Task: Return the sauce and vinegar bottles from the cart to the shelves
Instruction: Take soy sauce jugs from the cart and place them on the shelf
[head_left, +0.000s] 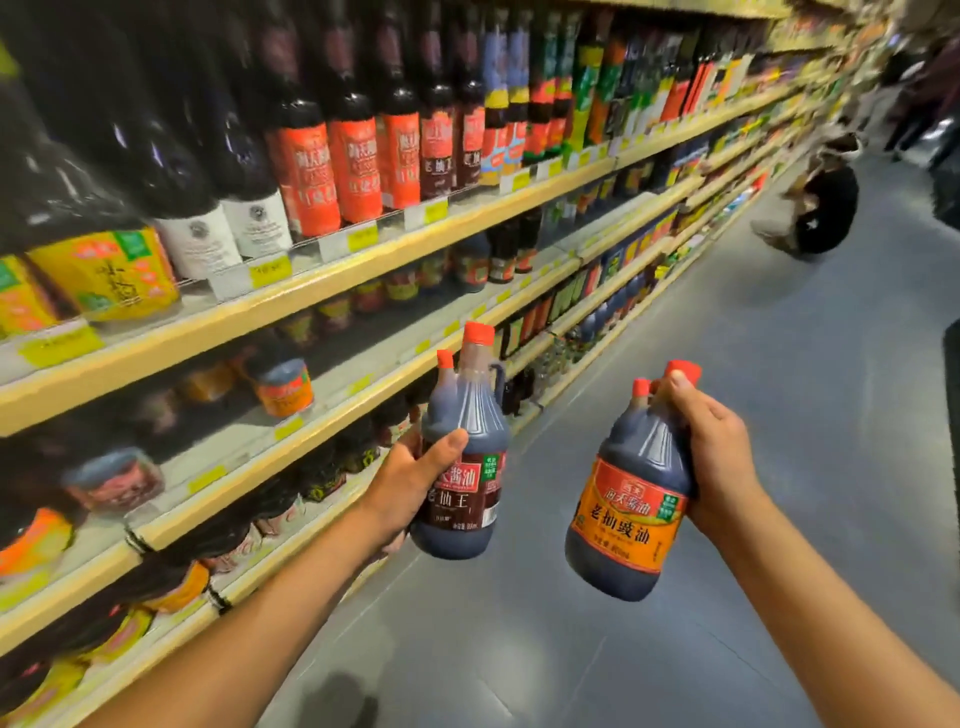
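My left hand (410, 488) grips a dark sauce bottle with a dark red label (467, 447) and a red cap, upright, just in front of the lower shelves. My right hand (711, 452) holds a second dark sauce bottle with an orange label (631, 499) by its neck and handle, tilted a little to the left, out over the aisle floor. Each bottle shows two red caps, a large one and a smaller one beside it. The two bottles are apart, at about the same height. The cart is out of view.
Shelves (363, 260) run along the left, packed with dark bottles with red, orange and yellow labels, jars lower down. Yellow price tags line the shelf edges. Grey aisle floor (779, 364) stretches ahead. A person in dark clothes (821, 208) crouches far down the aisle.
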